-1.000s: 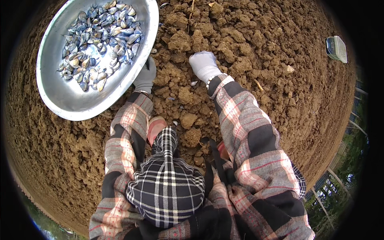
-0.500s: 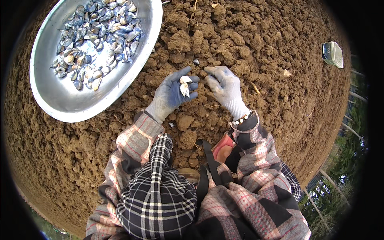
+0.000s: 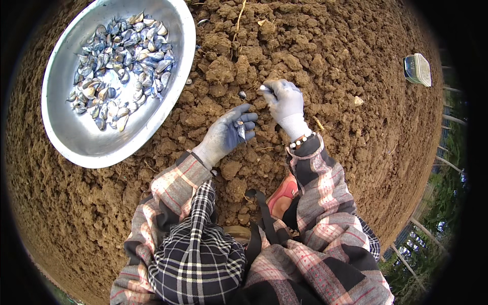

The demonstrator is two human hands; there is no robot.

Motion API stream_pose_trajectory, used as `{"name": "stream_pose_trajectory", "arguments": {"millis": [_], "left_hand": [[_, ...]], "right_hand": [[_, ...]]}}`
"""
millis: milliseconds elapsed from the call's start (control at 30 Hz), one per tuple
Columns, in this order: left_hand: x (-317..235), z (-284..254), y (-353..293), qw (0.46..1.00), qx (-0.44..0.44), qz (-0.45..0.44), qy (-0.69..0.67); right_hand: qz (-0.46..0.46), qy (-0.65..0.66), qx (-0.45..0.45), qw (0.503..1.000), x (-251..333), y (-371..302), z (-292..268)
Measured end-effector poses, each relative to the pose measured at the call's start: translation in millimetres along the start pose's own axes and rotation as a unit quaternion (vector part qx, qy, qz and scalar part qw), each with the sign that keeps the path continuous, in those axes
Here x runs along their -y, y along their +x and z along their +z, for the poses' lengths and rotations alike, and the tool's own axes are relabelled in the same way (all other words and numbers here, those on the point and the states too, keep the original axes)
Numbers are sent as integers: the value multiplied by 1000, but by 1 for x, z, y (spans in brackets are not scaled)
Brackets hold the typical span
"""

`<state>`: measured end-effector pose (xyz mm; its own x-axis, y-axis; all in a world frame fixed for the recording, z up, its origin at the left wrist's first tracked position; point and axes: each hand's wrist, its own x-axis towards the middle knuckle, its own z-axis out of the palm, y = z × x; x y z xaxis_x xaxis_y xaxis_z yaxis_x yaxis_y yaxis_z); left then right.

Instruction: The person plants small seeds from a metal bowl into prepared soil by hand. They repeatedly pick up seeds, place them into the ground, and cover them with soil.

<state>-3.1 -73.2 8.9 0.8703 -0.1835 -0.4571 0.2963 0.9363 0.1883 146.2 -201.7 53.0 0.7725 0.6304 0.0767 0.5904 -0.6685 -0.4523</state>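
My left hand (image 3: 222,133), in a grey glove with a blue palm, is turned up with its fingers curled about a bluish-white garlic clove (image 3: 241,131). My right hand (image 3: 286,103), gloved too, is further right above the soil. Its thumb and fingers pinch a garlic clove, of which a small white tip (image 3: 263,88) shows. A dark bluish clove (image 3: 242,94) lies on the soil between the two hands. At the upper left stands a wide metal basin (image 3: 58,127) with many blue-stained garlic cloves (image 3: 147,61) in it.
Brown, lumpy soil (image 3: 335,168) spreads all round. A pale clod or stone (image 3: 358,101) lies to the right, and a clear lidded tub (image 3: 418,70) stands at the far right. A black-and-white checked cloth (image 3: 195,259) and a pink shoe (image 3: 283,195) are below my hands.
The two white cloves that showed in my left hand are no longer seen; one bluish clove shows there. My right hand has risen slightly, with a white tip now visible in its pinch.
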Motion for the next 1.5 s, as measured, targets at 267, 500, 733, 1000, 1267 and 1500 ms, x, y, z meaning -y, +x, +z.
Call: {"name": "stream_pose_trajectory", "arguments": {"millis": [267,500,733,1000,1267,1500], "left_hand": [[-19,12,1,996,-34,24,-75],[-15,0,10,989,67,12,-133],[-9,28,5,996,-75,20,-49],[8,14,13,995,-87,49,-28],[-6,17,25,991,-33,74,-106],[-10,22,23,996,-26,60,-59]], "right_hand": [[20,-339,176,924,-30,79,47],[14,-239,168,956,-20,64,19],[-106,-135,228,958,49,-22,-12],[-200,-118,118,965,39,-49,11],[-222,-39,54,973,27,-9,-4],[-46,-289,-11,956,-71,94,-5]]}}
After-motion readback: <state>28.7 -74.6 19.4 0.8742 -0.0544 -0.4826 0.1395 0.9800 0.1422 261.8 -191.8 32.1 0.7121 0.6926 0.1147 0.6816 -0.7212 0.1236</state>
